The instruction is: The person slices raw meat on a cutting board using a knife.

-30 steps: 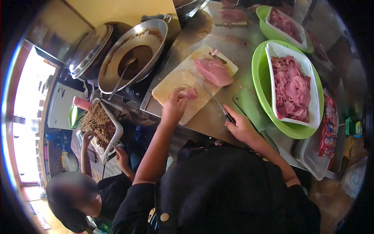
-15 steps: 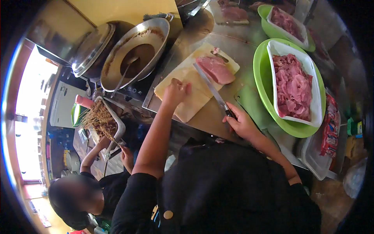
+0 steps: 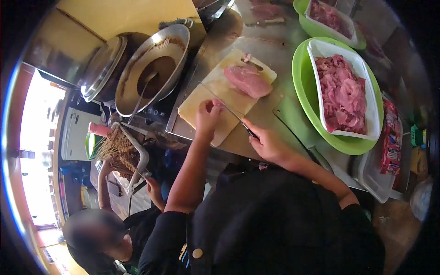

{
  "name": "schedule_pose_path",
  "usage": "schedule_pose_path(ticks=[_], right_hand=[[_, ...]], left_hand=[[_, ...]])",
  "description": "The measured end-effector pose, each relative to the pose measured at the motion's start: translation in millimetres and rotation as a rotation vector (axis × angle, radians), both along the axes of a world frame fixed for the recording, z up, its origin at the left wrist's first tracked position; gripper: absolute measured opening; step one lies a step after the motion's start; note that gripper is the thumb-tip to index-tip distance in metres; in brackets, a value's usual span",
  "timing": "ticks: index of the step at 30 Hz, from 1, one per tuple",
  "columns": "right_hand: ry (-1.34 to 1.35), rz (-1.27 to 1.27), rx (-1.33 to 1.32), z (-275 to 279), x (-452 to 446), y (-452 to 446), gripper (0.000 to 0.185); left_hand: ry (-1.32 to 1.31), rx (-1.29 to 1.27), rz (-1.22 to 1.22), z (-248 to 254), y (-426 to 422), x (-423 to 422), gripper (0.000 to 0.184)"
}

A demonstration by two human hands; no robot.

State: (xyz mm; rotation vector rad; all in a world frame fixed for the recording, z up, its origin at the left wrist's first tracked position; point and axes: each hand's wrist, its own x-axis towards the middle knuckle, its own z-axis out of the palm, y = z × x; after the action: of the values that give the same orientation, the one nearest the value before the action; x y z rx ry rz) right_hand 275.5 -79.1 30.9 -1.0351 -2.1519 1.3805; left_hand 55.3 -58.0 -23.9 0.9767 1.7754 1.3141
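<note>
My right hand (image 3: 269,143) is closed round the black handle of a long knife (image 3: 225,105). The blade reaches up and left over the cutting board (image 3: 190,107), passing close to the fingertips of my left hand (image 3: 208,121). Those fingers are pinched on a small pink piece of meat (image 3: 217,103), partly covered by them. A larger slab of raw meat (image 3: 247,81) lies on the upper right part of the board, apart from both hands. A small scrap of meat (image 3: 247,57) sits by the board's handle slot.
On the right, a green basin (image 3: 300,89) holds a white tray (image 3: 316,50) of sliced meat; a similar basin (image 3: 300,7) stands behind. A wok (image 3: 183,39) of brown sauce with a ladle is at left. A co-worker (image 3: 156,192) handles skewers (image 3: 117,149) at lower left.
The knife has swung from beside the meat slab to the left hand, its tip now further left. My left hand has shifted slightly down. The co-worker's hand has moved up by the skewers.
</note>
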Motion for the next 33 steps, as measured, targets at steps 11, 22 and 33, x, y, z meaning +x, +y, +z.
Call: schedule_pose_path(ticks=[11, 22, 33], right_hand=[[0.197, -0.089, -0.439, -28.3, 46.8, 8.8, 0.052], [0.366, -0.060, -0.666, -45.5, 36.6, 8.2, 0.052], [0.327, -0.076, -0.623, -26.9, 44.0, 7.2, 0.052]], left_hand=[[0.970, 0.087, -0.118, 13.1, -39.9, -13.6, 0.050], [1.049, -0.192, -0.373, -0.7, -21.8, -17.8, 0.054], [1.324, -0.193, -0.407, 35.8, -21.7, -4.4, 0.074]])
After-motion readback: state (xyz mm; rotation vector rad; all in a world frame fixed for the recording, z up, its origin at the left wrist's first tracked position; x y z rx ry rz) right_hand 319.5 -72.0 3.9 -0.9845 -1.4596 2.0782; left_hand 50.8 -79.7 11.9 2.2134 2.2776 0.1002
